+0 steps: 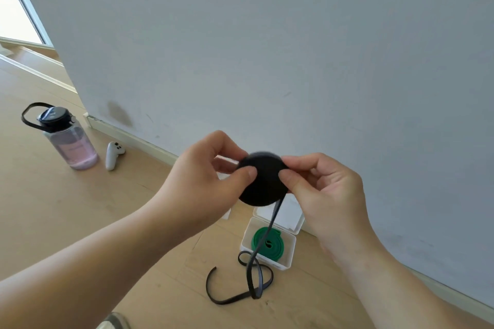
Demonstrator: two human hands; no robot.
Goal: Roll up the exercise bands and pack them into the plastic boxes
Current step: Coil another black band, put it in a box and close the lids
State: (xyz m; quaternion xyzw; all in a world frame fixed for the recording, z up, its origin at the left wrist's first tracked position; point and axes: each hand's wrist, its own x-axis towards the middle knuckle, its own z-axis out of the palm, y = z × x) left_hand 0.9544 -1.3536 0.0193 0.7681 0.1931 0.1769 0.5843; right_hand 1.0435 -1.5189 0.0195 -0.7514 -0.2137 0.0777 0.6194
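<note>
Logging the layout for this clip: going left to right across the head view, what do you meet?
bottle → controller → left hand → black roll → right hand. The box lies below the roll, so it is left out.

My left hand (211,176) and right hand (328,195) hold the roll (260,181) above the box (287,256). A band (278,243) lies in it. The bottle (69,139) stands far left.

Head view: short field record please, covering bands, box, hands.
black band: partly rolled into a disc, tail trailing to the floor
left hand: pinches the roll
right hand: pinches the roll
green band: coiled inside the open plastic box
other items: water bottle, white controller
</note>
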